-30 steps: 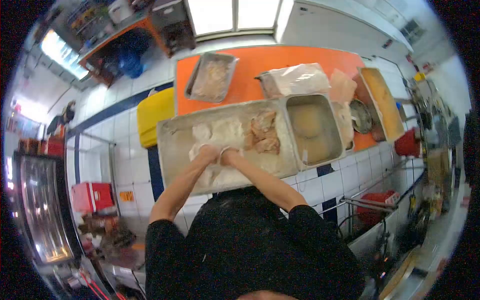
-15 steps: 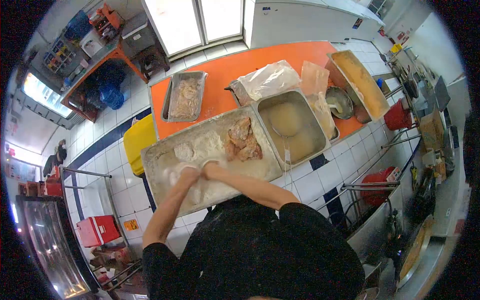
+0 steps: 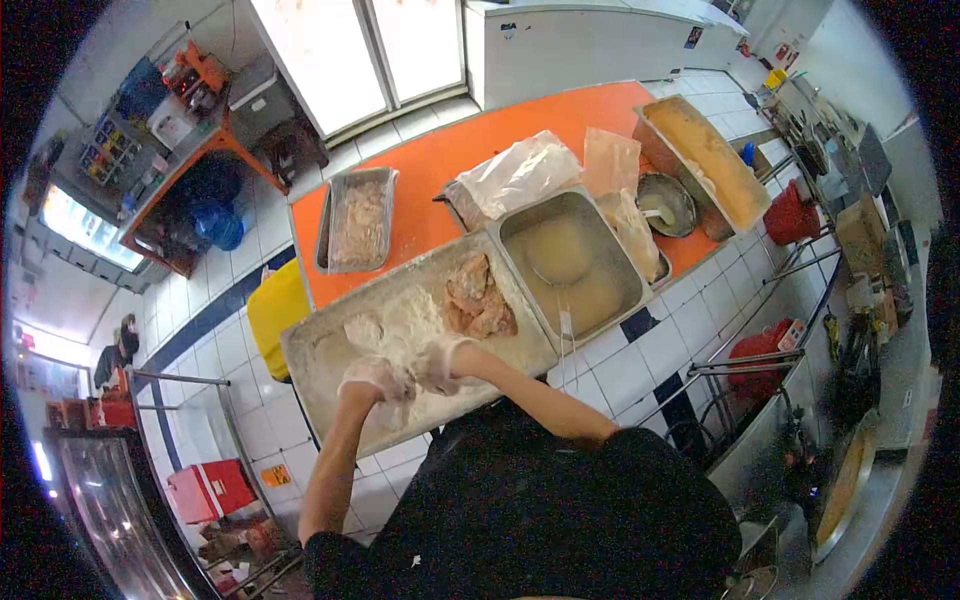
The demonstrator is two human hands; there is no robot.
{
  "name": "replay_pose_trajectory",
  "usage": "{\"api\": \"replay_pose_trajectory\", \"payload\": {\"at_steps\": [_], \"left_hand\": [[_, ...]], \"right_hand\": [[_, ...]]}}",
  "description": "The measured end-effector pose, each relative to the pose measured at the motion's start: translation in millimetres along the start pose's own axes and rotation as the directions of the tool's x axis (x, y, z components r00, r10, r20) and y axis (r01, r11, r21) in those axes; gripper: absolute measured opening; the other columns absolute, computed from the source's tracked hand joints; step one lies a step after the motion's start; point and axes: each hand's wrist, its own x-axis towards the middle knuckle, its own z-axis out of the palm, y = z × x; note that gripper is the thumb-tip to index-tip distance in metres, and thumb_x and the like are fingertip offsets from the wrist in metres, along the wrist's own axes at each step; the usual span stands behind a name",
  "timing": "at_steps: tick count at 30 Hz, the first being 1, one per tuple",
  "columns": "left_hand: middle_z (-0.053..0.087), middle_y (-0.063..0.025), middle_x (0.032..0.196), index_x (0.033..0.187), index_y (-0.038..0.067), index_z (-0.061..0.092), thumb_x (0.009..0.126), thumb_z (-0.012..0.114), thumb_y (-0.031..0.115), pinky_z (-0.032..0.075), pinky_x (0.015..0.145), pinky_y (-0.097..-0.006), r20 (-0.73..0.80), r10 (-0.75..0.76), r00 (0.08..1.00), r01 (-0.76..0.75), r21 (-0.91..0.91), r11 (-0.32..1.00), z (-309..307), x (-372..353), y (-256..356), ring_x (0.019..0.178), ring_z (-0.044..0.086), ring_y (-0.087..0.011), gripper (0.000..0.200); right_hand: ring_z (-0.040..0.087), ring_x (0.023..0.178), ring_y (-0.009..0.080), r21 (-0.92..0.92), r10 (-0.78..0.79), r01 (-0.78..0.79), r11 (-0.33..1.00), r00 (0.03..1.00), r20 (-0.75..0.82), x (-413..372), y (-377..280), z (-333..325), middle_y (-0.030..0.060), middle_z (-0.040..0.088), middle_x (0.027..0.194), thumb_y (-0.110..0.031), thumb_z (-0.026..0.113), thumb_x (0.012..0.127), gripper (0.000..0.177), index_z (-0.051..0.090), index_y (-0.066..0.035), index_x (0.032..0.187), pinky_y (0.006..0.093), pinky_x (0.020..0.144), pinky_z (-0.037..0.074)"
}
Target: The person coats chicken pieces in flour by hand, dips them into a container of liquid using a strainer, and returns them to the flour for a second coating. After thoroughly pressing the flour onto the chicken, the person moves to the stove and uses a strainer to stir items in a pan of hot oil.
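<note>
- Curling over the tray [image 3: 318,362], left hand [image 3: 372,380] and right hand [image 3: 438,366] nearly meet; cannot tell what either grip holds.
- White powder [image 3: 408,312], twelve o'clock: brisk tossing could spill it.
- Trayed meat [image 3: 482,302], one-thirty; liquid [image 3: 598,298] beyond, two o'clock: drips could clump powder.

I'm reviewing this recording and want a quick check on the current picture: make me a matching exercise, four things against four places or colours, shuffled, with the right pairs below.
Things
1. Heap of meat pieces
2. Strainer
3. Left hand
4. Tabletop

Places and colours
A. Orange
B. Close beside the right hand
C. In the right-hand part of the shallow tray
D. Dipping into cloudy liquid

Right pairs: 1-C, 2-D, 3-B, 4-A
</note>
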Motion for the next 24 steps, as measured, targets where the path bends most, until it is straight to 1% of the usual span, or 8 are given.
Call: {"api": "replay_pose_trajectory", "payload": {"at_steps": [2, 5, 8, 13, 15, 19, 22, 24], "left_hand": [[0.063, -0.0113, 0.080, 0.079, 0.013, 0.066, 0.069, 0.056, 0.032, 0.048, 0.069, -0.0373, 0.041, -0.014, 0.999, 0.014, -0.010, 1.000, -40.2, -21.7, 29.4, 0.076, 0.061, -0.0273, 0.024], [0.061, -0.0050, 0.089, 0.084, 0.016, 0.063, 0.074, 0.052, 0.024, 0.046, 0.072, -0.0344, -0.090, 0.154, 0.984, -0.157, -0.032, 0.987, -134.9, -44.7, 105.7, 0.081, 0.058, -0.0226, 0.017], [0.059, -0.0003, 0.096, 0.088, 0.021, 0.060, 0.076, 0.049, 0.017, 0.046, 0.072, -0.0303, -0.378, 0.661, 0.648, -0.627, 0.228, 0.745, -118.0, 47.1, 123.1, 0.085, 0.057, -0.0190, 0.017], [0.059, -0.0009, 0.092, 0.086, 0.021, 0.060, 0.073, 0.051, 0.020, 0.046, 0.071, -0.0304, -0.356, 0.794, 0.493, -0.765, 0.257, 0.590, -108.7, 210.1, 220.4, 0.085, 0.057, -0.0203, 0.016], [0.061, -0.0083, 0.091, 0.090, 0.014, 0.061, 0.064, 0.058, 0.030, 0.048, 0.072, -0.0372, -0.220, 0.622, 0.752, -0.586, 0.209, 0.783, -112.7, 242.8, 262.6, 0.084, 0.058, -0.0277, 0.030], [0.061, -0.0120, 0.091, 0.089, 0.010, 0.060, 0.059, 0.064, 0.034, 0.048, 0.071, -0.0376, 0.048, 0.479, 0.877, -0.475, 0.240, 0.847, -87.2, 317.0, 299.0, 0.085, 0.059, -0.0281, 0.038], [0.056, -0.0183, 0.092, 0.096, 0.007, 0.054, 0.069, 0.060, 0.031, 0.044, 0.076, -0.0381, -0.177, 0.292, 0.940, -0.290, 0.037, 0.956, -110.2, 277.7, 313.5, 0.093, 0.053, -0.0335, 0.037], [0.056, -0.0189, 0.090, 0.095, 0.004, 0.053, 0.069, 0.061, 0.031, 0.044, 0.076, -0.0387, -0.380, 0.231, 0.896, -0.270, -0.051, 0.962, -124.3, 236.4, 320.8, 0.092, 0.053, -0.0334, 0.038]], "right_hand": [[0.058, 0.060, 0.0224, -0.078, -0.308, 0.319, 0.944, 0.778, -0.548, -27.2, 40.6, 26.0, 0.0077, 0.058, 0.066, -0.020, 0.051, 0.073, 0.015, 0.060, -0.009, 0.078, 0.0338, 0.059, 0.045], [0.052, 0.082, 0.0265, 0.298, 0.059, 0.104, 0.949, 0.870, -0.489, -103.3, 42.7, -12.3, 0.0064, 0.055, 0.084, -0.023, 0.053, 0.071, 0.017, 0.057, -0.013, 0.084, 0.0346, 0.073, 0.042], [0.051, 0.091, 0.0249, 0.101, 0.071, 0.014, 0.995, 0.616, -0.784, -177.1, 50.5, -33.1, 0.0049, 0.056, 0.092, -0.024, 0.052, 0.073, 0.022, 0.058, -0.011, 0.090, 0.0308, 0.081, 0.040], [0.051, 0.092, 0.0245, 0.353, 0.339, -0.056, 0.934, 0.456, -0.823, -253.3, 92.9, -24.9, 0.0059, 0.056, 0.092, -0.022, 0.053, 0.073, 0.021, 0.057, -0.009, 0.090, 0.0313, 0.082, 0.040], [0.052, 0.090, 0.0246, 0.419, 0.389, -0.026, 0.907, 0.428, -0.816, -280.5, 107.9, -27.0, 0.0060, 0.056, 0.091, -0.021, 0.053, 0.073, 0.019, 0.057, -0.009, 0.087, 0.0325, 0.081, 0.041], [0.054, 0.072, 0.0199, 0.493, 0.431, 0.045, 0.869, 0.419, -0.799, -320.6, 108.5, -44.6, 0.0060, 0.053, 0.073, -0.014, 0.052, 0.072, 0.007, 0.052, -0.007, 0.070, 0.0293, 0.062, 0.045], [0.052, 0.057, 0.0156, 0.658, 0.486, 0.229, 0.717, 0.512, -0.708, -337.0, 118.0, -48.9, 0.0054, 0.049, 0.064, -0.011, 0.052, 0.071, 0.007, 0.049, -0.006, 0.067, 0.0249, 0.048, 0.042], [0.048, 0.049, 0.0138, 0.882, 0.666, 0.276, 0.383, 0.579, -0.470, -338.7, 121.8, -59.1, 0.0044, 0.045, 0.058, -0.011, 0.055, 0.071, 0.010, 0.049, -0.006, 0.064, 0.0238, 0.042, 0.039]]}}
